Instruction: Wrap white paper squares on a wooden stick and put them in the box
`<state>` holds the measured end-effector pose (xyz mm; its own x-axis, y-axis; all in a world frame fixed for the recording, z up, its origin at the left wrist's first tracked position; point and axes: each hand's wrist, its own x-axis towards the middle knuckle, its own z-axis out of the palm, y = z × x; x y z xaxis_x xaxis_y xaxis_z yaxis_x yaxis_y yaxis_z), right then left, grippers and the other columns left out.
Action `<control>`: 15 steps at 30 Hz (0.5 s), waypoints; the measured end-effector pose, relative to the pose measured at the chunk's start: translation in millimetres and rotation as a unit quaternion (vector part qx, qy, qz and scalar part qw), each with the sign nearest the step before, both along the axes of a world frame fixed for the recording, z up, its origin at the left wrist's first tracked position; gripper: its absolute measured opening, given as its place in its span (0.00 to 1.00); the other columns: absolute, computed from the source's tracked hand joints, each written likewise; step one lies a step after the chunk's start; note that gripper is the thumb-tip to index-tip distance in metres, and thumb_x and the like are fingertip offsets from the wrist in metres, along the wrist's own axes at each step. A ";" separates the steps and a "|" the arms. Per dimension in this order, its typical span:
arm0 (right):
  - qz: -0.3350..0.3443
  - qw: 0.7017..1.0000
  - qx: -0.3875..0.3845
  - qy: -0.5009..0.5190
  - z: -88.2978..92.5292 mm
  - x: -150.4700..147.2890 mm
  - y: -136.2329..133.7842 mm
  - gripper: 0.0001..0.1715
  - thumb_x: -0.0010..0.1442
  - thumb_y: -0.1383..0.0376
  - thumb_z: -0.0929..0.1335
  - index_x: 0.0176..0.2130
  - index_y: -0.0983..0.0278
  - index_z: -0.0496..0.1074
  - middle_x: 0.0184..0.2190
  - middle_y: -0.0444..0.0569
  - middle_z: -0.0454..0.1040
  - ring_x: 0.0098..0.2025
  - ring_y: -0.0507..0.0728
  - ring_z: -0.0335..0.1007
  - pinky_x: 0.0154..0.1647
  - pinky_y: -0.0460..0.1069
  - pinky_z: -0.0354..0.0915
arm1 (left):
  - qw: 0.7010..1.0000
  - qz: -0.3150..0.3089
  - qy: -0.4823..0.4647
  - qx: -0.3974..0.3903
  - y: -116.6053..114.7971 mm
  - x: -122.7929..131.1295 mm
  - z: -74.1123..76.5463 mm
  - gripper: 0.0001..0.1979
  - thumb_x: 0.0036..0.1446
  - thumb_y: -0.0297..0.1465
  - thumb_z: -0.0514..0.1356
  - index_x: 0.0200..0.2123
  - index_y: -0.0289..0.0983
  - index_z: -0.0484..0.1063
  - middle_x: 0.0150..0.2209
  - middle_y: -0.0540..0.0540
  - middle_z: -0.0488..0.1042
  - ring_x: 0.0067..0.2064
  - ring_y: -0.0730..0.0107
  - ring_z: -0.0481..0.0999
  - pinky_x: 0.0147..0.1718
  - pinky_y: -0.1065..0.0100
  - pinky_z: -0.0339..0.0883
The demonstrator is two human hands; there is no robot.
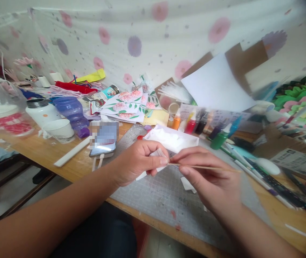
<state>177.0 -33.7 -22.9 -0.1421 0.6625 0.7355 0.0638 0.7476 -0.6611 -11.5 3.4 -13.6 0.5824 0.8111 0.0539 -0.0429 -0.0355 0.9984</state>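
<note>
My left hand (142, 157) is closed on a small folded piece of white paper (158, 154), pinched between thumb and fingers. Between the thumb and fingers of my right hand (206, 175) is a thin wooden stick (209, 167), lying roughly level, its left end meeting the paper at my left fingertips. Just behind both hands stands a shallow white box (173, 138) with white contents I cannot make out. Under them lies a grey cutting mat (153, 200). A small white paper scrap (188, 184) rests on the mat beside my right hand.
Paint bottles, among them a green bottle (221, 138), stand behind the box. A phone (104, 139), a white paper cup (58, 129) and a purple jar (72, 111) are at left. On the right lie long pens (266, 182) near a cardboard box (300, 150).
</note>
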 end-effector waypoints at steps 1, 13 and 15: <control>0.001 1.000 -0.001 0.001 -0.1 0.0 0.1 0.13 0.53 0.77 0.71 0.35 0.60 0.78 0.33 0.48 0.79 0.37 0.55 0.77 0.38 0.51 0.73 | 1.000 0.002 0.002 0.000 0.2 -0.3 -0.7 0.06 0.54 0.31 0.64 0.28 0.34 0.72 0.18 0.55 0.66 0.20 0.82 0.62 0.20 0.77 0.55; -0.038 0.999 0.002 -0.008 -4.7 -0.6 2.9 0.11 0.55 0.76 0.70 0.34 0.61 0.78 0.34 0.48 0.78 0.38 0.54 0.75 0.39 0.49 0.72 | 0.996 0.006 0.037 0.076 0.3 3.4 0.3 0.07 0.59 0.29 0.60 0.30 0.33 0.72 0.27 0.50 0.75 0.31 0.75 0.74 0.34 0.73 0.66; -0.056 0.998 0.005 -0.016 -5.8 -0.8 4.3 0.10 0.55 0.76 0.70 0.34 0.61 0.77 0.33 0.47 0.78 0.38 0.52 0.75 0.39 0.48 0.71 | 0.995 0.026 0.051 0.077 -0.7 3.9 0.4 0.05 0.57 0.29 0.61 0.30 0.33 0.72 0.26 0.50 0.75 0.29 0.75 0.74 0.32 0.72 0.66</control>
